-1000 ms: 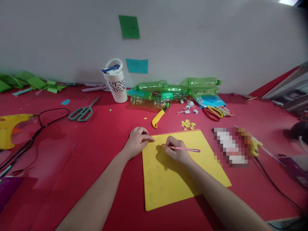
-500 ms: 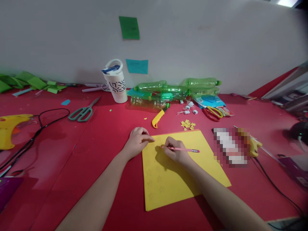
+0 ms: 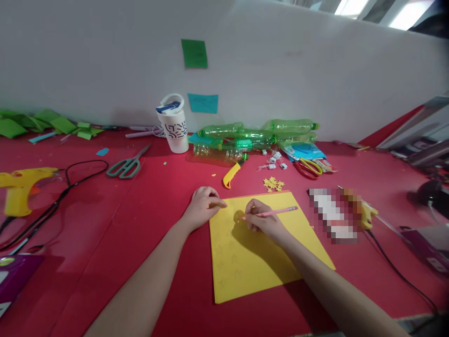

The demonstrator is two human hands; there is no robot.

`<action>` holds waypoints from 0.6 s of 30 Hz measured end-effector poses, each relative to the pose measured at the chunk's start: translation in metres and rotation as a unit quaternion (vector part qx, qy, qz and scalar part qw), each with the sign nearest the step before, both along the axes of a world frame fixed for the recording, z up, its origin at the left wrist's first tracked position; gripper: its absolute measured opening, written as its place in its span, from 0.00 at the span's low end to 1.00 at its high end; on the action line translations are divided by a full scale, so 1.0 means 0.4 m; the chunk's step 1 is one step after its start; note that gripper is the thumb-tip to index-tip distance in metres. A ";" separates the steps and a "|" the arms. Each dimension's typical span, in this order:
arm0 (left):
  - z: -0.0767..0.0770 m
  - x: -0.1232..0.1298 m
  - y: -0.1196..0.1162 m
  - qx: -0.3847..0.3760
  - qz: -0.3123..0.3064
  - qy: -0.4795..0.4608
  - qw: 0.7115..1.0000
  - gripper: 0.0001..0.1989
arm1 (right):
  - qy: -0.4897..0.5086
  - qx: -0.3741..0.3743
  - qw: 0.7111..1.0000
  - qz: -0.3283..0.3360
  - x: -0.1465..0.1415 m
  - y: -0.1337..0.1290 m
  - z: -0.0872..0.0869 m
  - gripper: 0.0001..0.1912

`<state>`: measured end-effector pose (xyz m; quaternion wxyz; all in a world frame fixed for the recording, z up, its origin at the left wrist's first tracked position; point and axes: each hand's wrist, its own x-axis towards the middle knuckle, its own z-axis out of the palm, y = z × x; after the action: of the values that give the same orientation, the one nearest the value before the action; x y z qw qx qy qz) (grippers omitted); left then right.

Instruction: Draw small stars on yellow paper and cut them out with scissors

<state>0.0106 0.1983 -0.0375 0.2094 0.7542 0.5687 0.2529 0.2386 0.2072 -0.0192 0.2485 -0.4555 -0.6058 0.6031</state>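
Yellow square paper sheet [image 3: 256,271] lies flat on the red worktop [image 3: 87,224]; faint pencilled star outlines [image 3: 234,258] occupy its left portion. Bare right hand [image 3: 263,219], above the sheet's far half: grip closed, finger and thumb pinching 1 slim pink pencil [image 3: 277,212]. Pencil tip points left; contact with the paper cannot be confirmed. Bare left hand [image 3: 204,208], at the sheet's far left corner: grip loosely curled, partly open, no object visibly held. Step in hand, as judged: drawing outlines. Next stroke calls for tip contact, a steadied sheet and clearance from the marked outlines. Beyond the sheet: 1 pile of small yellow star-shaped cut-outs [image 3: 272,184] and 1 yellow-handled cutter [image 3: 231,175]. Farthest on the worktop: translucent green plastic bottles [image 3: 254,139], lying sideways, and 1 white patterned tumbler [image 3: 174,131], standing.
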 end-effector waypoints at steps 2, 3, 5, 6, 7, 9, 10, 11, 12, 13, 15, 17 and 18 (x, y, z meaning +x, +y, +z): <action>-0.001 0.000 0.000 -0.001 0.001 -0.001 1.000 0.13 | -0.002 0.033 0.999 0.037 0.008 -0.013 -0.004 0.04; -0.002 0.000 0.001 -0.001 0.001 -0.001 1.000 0.13 | 0.000 0.054 0.997 0.048 0.011 -0.018 -0.007 0.04; -0.003 0.000 0.002 -0.003 0.001 0.000 1.000 0.13 | -0.004 0.095 0.994 0.046 0.015 -0.026 -0.015 0.03; -0.004 0.000 0.002 -0.003 0.000 0.002 1.000 0.12 | -0.012 0.110 0.993 0.037 0.015 -0.028 -0.018 0.03; -0.004 -0.001 0.003 -0.002 -0.001 0.003 1.000 0.12 | -0.020 0.124 0.992 0.029 0.015 -0.029 -0.020 0.03; -0.004 -0.001 0.003 0.001 -0.003 0.006 1.000 0.11 | -0.032 0.143 0.989 0.034 0.015 -0.030 -0.021 0.03; -0.004 -0.001 0.004 0.001 -0.004 0.006 1.000 0.11 | -0.034 0.146 0.988 0.040 0.014 -0.031 -0.019 0.03; -0.003 -0.002 0.004 0.000 -0.004 0.006 1.000 0.10 | -0.033 0.144 0.988 0.045 0.014 -0.030 -0.018 0.03; -0.003 -0.002 0.005 -0.001 -0.003 0.005 1.000 0.10 | -0.033 0.142 0.988 0.046 0.013 -0.030 -0.016 0.03; -0.003 -0.002 0.005 -0.003 -0.002 0.004 1.000 0.10 | -0.033 0.140 0.989 0.047 0.013 -0.030 -0.014 0.03; -0.002 -0.002 0.005 -0.006 -0.003 0.001 1.000 0.10 | -0.035 0.140 0.988 0.050 0.013 -0.030 -0.013 0.04; -0.001 -0.002 0.004 -0.007 -0.003 -0.001 1.000 0.10 | -0.033 0.138 0.988 0.054 0.014 -0.030 -0.014 0.04; -0.001 -0.002 0.003 -0.008 -0.004 -0.001 1.000 0.10 | -0.032 0.134 0.989 0.055 0.014 -0.030 -0.016 0.03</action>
<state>0.0099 0.1996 -0.0377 0.2165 0.7544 0.5677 0.2486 0.2443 0.1950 -0.0254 0.2545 -0.4028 -0.7131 0.5143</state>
